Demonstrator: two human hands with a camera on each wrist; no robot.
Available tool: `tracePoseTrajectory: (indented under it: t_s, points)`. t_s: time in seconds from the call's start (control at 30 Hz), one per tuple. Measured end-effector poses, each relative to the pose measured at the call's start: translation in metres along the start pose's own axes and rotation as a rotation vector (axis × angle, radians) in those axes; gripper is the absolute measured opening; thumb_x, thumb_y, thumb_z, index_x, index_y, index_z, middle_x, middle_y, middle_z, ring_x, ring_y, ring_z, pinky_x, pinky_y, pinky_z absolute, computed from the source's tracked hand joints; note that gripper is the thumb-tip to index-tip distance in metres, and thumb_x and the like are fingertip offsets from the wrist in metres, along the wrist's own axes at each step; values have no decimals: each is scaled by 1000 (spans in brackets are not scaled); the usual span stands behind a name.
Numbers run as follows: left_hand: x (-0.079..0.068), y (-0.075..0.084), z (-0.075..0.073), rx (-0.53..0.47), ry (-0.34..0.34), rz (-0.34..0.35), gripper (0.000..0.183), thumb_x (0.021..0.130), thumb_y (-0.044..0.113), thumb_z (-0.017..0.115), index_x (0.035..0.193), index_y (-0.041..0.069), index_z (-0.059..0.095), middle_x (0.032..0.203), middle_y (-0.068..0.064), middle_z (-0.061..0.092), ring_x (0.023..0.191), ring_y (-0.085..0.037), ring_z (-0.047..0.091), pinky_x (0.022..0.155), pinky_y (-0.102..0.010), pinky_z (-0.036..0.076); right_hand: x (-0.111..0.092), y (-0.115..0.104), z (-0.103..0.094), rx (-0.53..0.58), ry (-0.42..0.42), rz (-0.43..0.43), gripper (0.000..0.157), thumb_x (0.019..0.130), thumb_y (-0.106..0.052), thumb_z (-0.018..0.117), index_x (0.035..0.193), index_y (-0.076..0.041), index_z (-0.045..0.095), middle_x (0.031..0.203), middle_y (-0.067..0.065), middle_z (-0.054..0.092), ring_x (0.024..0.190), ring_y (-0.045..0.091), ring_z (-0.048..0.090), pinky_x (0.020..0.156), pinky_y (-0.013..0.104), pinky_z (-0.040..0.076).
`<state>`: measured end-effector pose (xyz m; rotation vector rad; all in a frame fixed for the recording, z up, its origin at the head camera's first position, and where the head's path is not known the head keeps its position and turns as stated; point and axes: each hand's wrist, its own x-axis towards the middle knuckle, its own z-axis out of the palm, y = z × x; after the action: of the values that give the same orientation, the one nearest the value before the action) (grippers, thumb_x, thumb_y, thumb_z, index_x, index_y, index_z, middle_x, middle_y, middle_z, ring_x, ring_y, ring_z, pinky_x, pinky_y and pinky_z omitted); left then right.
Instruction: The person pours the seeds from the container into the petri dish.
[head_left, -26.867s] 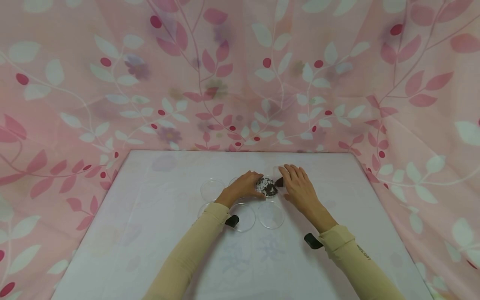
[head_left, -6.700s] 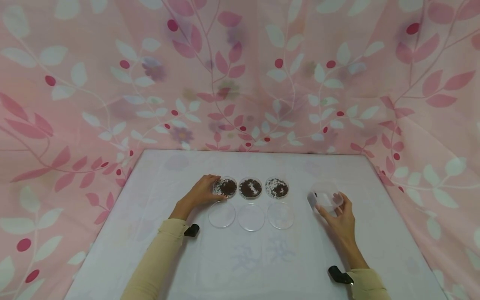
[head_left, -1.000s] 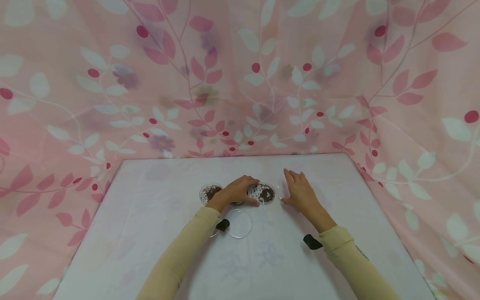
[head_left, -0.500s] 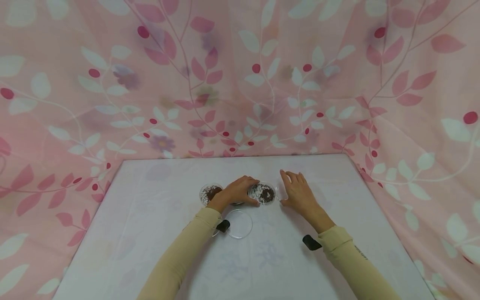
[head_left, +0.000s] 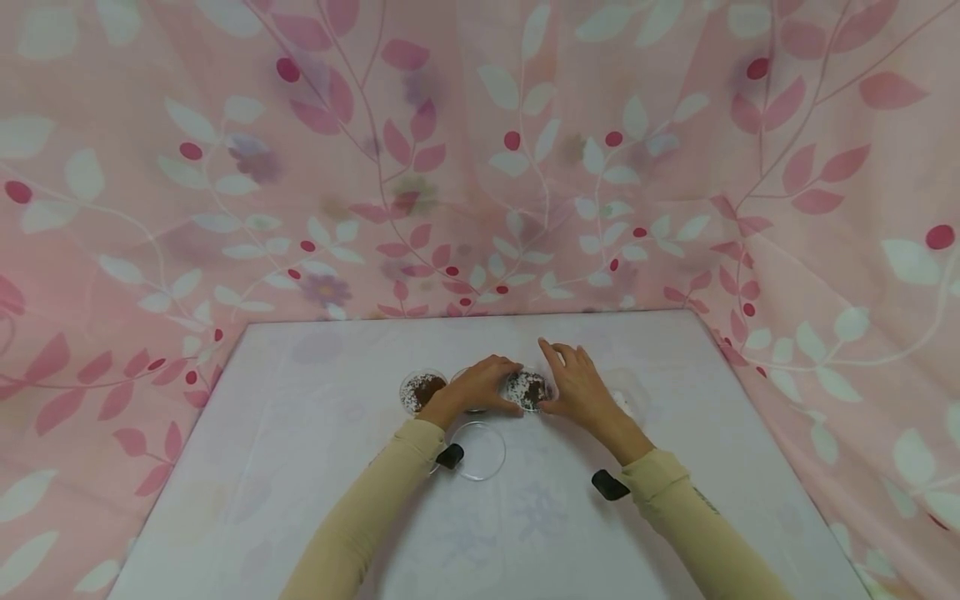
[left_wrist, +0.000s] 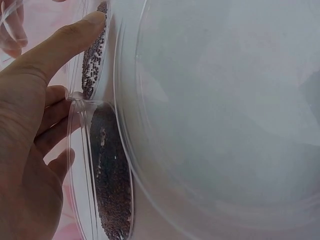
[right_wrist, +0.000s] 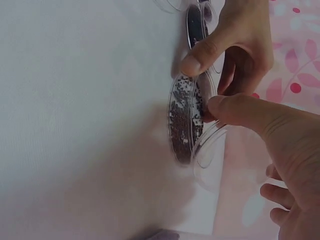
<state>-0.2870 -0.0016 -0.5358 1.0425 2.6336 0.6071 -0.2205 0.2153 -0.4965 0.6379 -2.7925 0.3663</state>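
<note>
My left hand (head_left: 480,386) holds the rightmost petri dish (head_left: 528,392) between thumb and fingers at its left rim. Small dark grains are spread in that dish, with white gaps showing. My right hand (head_left: 581,390) pinches a clear petri dish lid (right_wrist: 207,172), tilted against the dish's right side. To the left stands another dish of dark grains (head_left: 422,392). The middle dish (left_wrist: 112,170), mostly hidden by my left hand in the head view, shows densely packed grains in the left wrist view.
A clear lid (head_left: 478,451) lies in front of the middle dish, and another is mostly covered by my left wrist. Behind my right wrist sits a translucent tub (head_left: 628,396). A pink patterned cloth (head_left: 480,167) hangs beyond the white tabletop (head_left: 315,467).
My right hand has carried the lid leftward to the rightmost dish, uncovering the tub. Earlier, that hand held the tub and three lids lay in front. My left hand has stayed on the dish lately.
</note>
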Motion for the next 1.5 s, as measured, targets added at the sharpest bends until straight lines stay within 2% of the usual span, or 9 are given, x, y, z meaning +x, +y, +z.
tracePoseTrajectory:
  t_s: [0.27,0.6,0.77,0.9,1.13,1.5]
  points:
    - [1,-4,3,-2,-3,20,87,74,57,79,145,17,49,144,-3,53,134,-20,48,109,-41,45,4,-4,8,67,-48,18,111,68,-35,91,154,-7,27,140,20,50,131,34,48,114,61,32]
    - [0,-6,3,-3,-3,24,89,73,58,80,146,16,48,144,-3,53,134,-20,47,111,-40,43,9,-6,15,111,-61,-4,89,68,-34,90,139,-9,43,139,15,52,127,38,52,105,58,42]
    - [-1,-9,3,21,2,26,93,73,58,79,148,15,45,143,-2,54,133,-19,48,111,-39,43,12,-7,17,112,-59,-40,85,68,-34,90,138,-9,48,142,16,50,126,40,51,97,59,48]
    - [-2,-10,2,54,15,21,88,75,56,79,145,14,48,143,-3,53,134,-19,47,113,-38,40,14,-8,18,108,-73,-48,83,69,-33,90,138,-9,51,141,17,50,123,40,52,92,59,50]
    - [-3,-12,2,71,39,42,78,77,55,77,138,11,56,141,-5,55,134,-21,48,114,-37,39,17,-13,24,88,-150,-24,82,73,-37,87,141,-11,50,142,17,49,125,39,50,96,56,50]
    - [-3,-14,3,75,43,36,73,78,54,77,134,11,59,140,-3,56,134,-19,47,114,-36,39,18,-13,24,24,-177,-9,83,72,-46,85,141,-12,53,141,15,52,126,39,52,96,56,50]
